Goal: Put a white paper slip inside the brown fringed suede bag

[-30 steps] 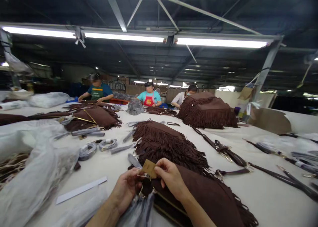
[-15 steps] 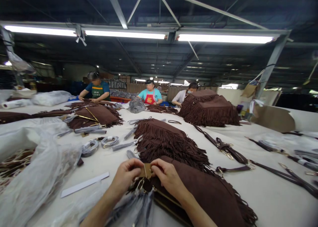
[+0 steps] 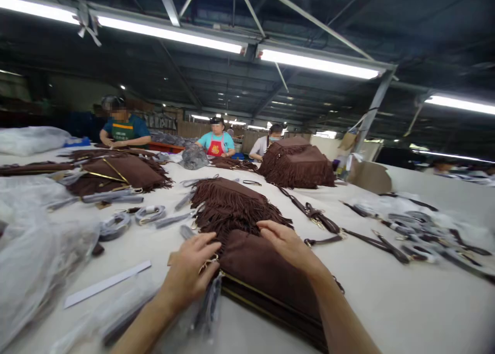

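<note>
A brown suede bag [image 3: 263,271] with a gold zip edge lies on the white table [image 3: 386,302] right in front of me. My left hand [image 3: 189,274] rests on its left corner, fingers stretched out over the gold ring hardware and a plastic-wrapped strap [image 3: 211,302]. A tan corner of a card tag [image 3: 169,259] peeks out beside that hand. My right hand [image 3: 288,245] lies flat and open on the bag's top, near the fringe. Just beyond both hands sits a stack of brown fringed bags [image 3: 232,204].
Clear plastic bags [image 3: 34,251] fill the left. A white paper strip [image 3: 106,284] lies near my left arm. Brown straps with gold clips [image 3: 320,222] trail to the right. Another fringed pile [image 3: 297,163] and three co-workers [image 3: 214,140] are at the far side.
Both hands have let go of the tan tag they pinched and now lie flat on the bag. The view has swung to the right.
</note>
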A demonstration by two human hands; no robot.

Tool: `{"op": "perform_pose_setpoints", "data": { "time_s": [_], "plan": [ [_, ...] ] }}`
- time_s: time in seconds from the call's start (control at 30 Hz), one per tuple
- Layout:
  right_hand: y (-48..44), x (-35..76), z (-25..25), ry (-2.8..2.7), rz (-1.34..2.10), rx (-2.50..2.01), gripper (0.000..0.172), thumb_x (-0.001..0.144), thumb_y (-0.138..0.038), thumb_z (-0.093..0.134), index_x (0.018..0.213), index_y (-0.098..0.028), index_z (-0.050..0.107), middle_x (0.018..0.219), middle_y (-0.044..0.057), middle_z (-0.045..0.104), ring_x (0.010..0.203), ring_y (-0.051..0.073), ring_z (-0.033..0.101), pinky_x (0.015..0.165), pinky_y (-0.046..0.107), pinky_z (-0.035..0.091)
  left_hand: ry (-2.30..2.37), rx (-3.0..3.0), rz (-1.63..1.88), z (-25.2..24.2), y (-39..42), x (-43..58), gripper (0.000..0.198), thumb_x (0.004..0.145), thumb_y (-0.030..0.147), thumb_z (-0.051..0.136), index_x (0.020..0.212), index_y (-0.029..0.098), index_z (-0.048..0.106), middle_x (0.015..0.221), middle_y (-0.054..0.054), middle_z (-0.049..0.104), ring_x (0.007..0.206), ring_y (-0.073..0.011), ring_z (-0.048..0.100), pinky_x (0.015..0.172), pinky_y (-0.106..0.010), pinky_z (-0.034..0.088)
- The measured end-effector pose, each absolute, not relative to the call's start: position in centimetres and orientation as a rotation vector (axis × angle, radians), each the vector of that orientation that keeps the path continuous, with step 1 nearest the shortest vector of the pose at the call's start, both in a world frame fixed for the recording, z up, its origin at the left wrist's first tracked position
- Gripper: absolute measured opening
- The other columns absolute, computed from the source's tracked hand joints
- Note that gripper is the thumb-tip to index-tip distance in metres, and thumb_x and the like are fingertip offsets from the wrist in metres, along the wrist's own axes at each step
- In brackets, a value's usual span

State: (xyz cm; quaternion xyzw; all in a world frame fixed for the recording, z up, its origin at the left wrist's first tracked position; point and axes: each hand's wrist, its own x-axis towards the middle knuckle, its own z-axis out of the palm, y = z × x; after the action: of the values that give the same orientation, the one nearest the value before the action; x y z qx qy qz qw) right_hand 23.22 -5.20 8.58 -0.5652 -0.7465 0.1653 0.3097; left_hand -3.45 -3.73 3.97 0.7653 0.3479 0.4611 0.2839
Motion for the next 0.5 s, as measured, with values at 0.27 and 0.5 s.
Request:
{"op": "perform_pose_setpoints", "data": {
  "time_s": [0.27,0.5],
  "plan": [
    [-7.5,25.0,2.9,-2.085,0.515,-1.73,0.051,0.096,-0.038,0.042,0.144,-0.02,0.044,0.154,0.012,0.028,0.143,0.03,0.021,0.115,0.055,0.016,0.827,2.488,0.635,2.5,-6.9,2.0,0.069,0.069,0.005,0.061,0.135,0.026,0.053,0.147,-0.013,0.045,0.136,-0.0379,0.038,0.114,-0.059,0.014],
    [-7.8,30.9,1.8,-1.555,1.017,-1.259,0.055,0.079,-0.069,0.053,0.118,-0.034,0.07,0.133,0.008,0.059,0.129,0.031,0.047,0.111,0.048,0.035,0.854,3.084,0.526,2.4,-4.4,3.5,0.034,0.078,0.035,0.074,0.108,0.022,0.061,0.108,-0.01,0.07,0.095,-0.0295,0.064,0.074,-0.038,0.049]
  ]
}}
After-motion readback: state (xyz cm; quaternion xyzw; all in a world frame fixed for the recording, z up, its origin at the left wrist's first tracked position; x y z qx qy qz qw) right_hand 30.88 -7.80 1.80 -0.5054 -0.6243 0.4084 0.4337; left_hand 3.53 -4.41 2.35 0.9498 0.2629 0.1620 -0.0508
